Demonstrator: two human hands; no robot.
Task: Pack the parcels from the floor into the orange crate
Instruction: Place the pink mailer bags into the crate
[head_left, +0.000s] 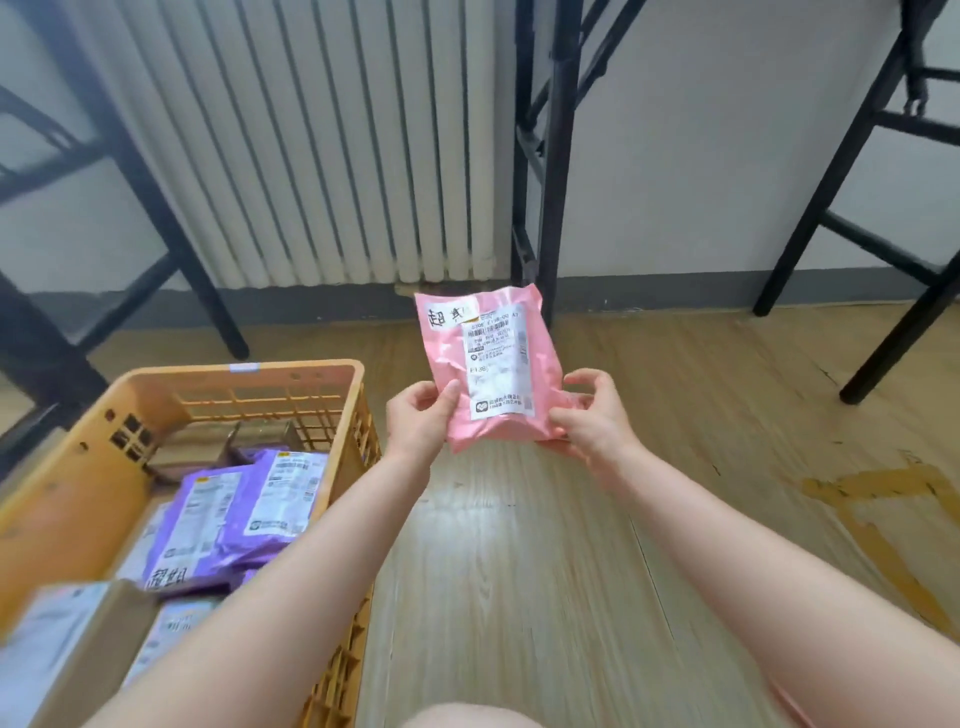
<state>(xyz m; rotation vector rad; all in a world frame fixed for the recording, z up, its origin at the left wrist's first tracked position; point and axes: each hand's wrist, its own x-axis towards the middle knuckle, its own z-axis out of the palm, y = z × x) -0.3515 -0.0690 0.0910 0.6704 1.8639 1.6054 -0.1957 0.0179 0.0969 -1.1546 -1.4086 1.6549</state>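
We hold the pink parcel up in the air above the wooden floor, just to the right of the orange crate, with its printed label facing us. It looks like a thin plastic mailer: soft, light, probably a little slick, and likely to bend or sag if pinched at one corner only. We judge the lower corners the best places to take it, one on each side, so the bag stays flat and the label stays readable.

That is how we have it. Our left hand grips the lower left edge, thumb on the front face and fingers curled behind. Our right hand clamps the lower right corner, thumb on top and fingers partly spread around the crumpled film. Both forearms reach forward and slightly inward, wrists raised.

The crate already holds purple parcels lying flat toward its near side, with room toward its far wall.
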